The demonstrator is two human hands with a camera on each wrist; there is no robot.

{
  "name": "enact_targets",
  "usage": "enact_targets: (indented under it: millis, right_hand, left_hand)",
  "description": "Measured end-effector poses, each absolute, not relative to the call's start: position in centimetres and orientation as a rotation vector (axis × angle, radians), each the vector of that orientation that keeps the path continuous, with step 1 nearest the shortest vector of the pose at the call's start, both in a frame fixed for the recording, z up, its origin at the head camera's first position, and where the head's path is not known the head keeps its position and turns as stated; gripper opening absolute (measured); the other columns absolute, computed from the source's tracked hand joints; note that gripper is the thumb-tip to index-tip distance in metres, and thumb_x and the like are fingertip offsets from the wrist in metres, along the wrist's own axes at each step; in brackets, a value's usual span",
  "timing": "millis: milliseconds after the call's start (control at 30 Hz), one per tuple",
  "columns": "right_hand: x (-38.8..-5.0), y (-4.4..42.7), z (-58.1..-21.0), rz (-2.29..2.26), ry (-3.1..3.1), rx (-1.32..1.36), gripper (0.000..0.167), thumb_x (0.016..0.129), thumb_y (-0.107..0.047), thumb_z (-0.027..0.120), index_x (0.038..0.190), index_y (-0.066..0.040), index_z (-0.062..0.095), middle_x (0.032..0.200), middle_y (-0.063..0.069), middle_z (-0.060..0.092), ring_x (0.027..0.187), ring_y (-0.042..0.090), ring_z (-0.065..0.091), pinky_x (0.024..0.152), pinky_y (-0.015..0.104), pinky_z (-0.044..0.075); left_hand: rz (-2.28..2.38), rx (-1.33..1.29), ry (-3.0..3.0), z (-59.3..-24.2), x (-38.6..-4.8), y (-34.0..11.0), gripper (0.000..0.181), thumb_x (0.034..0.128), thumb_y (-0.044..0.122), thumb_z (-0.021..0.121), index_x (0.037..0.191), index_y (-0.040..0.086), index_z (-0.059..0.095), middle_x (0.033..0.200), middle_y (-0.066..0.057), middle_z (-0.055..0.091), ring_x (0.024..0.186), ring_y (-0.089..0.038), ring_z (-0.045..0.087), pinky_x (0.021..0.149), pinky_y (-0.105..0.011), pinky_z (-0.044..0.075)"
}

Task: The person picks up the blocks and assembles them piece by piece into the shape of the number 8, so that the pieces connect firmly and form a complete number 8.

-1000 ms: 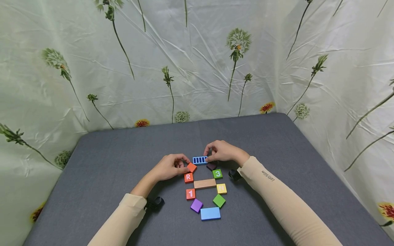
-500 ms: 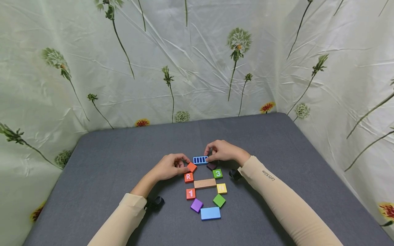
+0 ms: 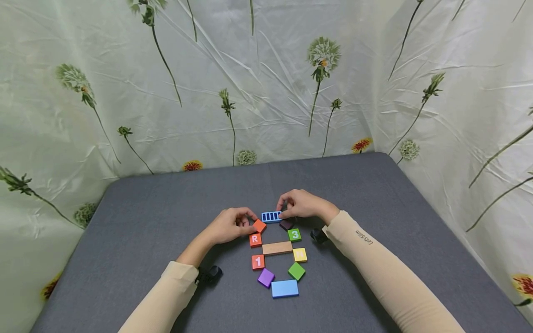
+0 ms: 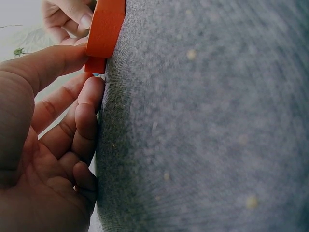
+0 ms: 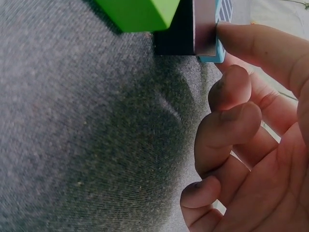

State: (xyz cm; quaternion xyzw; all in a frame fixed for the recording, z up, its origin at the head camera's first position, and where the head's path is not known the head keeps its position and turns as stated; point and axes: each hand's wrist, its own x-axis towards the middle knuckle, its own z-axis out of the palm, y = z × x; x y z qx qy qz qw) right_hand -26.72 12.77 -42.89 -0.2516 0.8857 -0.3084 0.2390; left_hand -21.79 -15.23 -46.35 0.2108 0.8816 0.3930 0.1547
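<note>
In the head view my left hand (image 3: 229, 225) pinches a small orange block (image 3: 260, 225) between thumb and forefinger; the left wrist view shows the thumb at that orange block (image 4: 105, 29). My right hand (image 3: 306, 204) pinches the right end of a blue block with dark stripes (image 3: 270, 217). Its thumb is at the near side and its forefinger at the far side. Partly under this hand lies a dark block (image 3: 286, 225), which hides part of the blue striped block (image 5: 212, 59) in the right wrist view. All these blocks lie flat on the grey cloth.
Below them, a red R block (image 3: 255, 240), green 3 block (image 3: 294, 235), wooden plank (image 3: 277, 248), red 1 block (image 3: 258, 262), yellow block (image 3: 300, 255), purple block (image 3: 266, 278), green block (image 3: 296, 271) and light blue block (image 3: 285, 289) form a closed outline with a crossbar.
The blue striped block and my right hand have shifted very slightly to the right. My left hand and the other blocks stay practically still.
</note>
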Motion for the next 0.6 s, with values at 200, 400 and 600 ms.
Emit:
enact_targets:
  millis: [200,400,600]
  right_hand:
    - [-26.6,12.9,-42.8,-0.852,2.427,-0.682,0.018,0.098,-0.020,0.077,0.112,-0.010,0.075,0.068,-0.007,0.056,0.060,0.007,0.046,0.062,0.025,0.037]
    - [-26.5,13.2,-43.1,-0.868,2.438,-0.676,0.023,0.100,-0.023,0.075,0.118,-0.010,0.074,0.066,-0.007,0.054,0.059,0.008,0.045,0.061,0.025,0.037]
    - [-26.1,14.2,-43.1,-0.907,2.459,-0.660,0.027,0.101,-0.023,0.074,0.123,-0.007,0.072,0.067,-0.006,0.051,0.061,0.008,0.045,0.062,0.027,0.038]
  left_hand:
    - [1.123,0.602,2.533,-46.5,-21.9,-15.2,0.023,0.0970,0.022,0.078,0.119,0.014,0.074,0.082,0.003,0.061,0.070,-0.011,0.052,0.063,-0.025,0.041]
    - [1.127,0.600,2.525,-46.5,-21.9,-15.2,0.023,0.0973,0.022,0.078,0.119,0.015,0.074,0.083,0.003,0.062,0.071,-0.011,0.052,0.063,-0.026,0.041]
    - [1.131,0.588,2.526,-46.4,-21.9,-15.2,0.024,0.0974,0.023,0.078,0.120,0.015,0.074,0.083,0.002,0.062,0.071,-0.011,0.053,0.064,-0.026,0.042]
